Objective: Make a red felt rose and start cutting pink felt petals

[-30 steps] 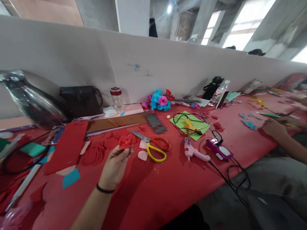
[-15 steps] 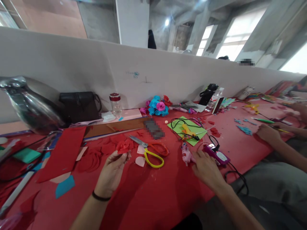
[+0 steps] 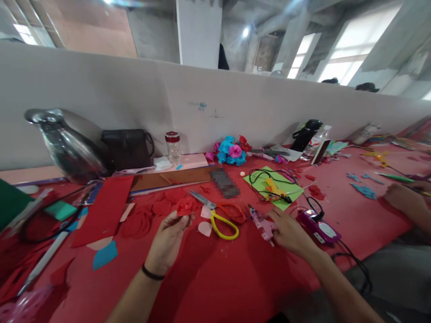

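Observation:
A red paper flower (image 3: 186,206) is pinched between the thumb and fingers of my left hand (image 3: 168,242), just above the red tabletop. My right hand (image 3: 292,231) has its fingers on the handle end of a pink glue gun (image 3: 262,225), whose nozzle points away and to the left. Between the hands lie scissors (image 3: 225,236) with one yellow and one orange-red handle. Next to the scissors are pale pink paper petals (image 3: 205,229). Loose red petals (image 3: 139,223) lie left of my left hand.
A purple device (image 3: 318,228) with a cable lies right of my right hand. Behind are a yellow glue gun (image 3: 274,188) on green paper, a flower bunch (image 3: 232,151), a jar (image 3: 173,150) and a steel jug (image 3: 69,150). A co-worker's hand (image 3: 406,202) is at far right.
The view has swung left, so things sit further right in it. The pink glue gun has turned, its nozzle swinging left, with my right hand on it. My left hand still holds the flower.

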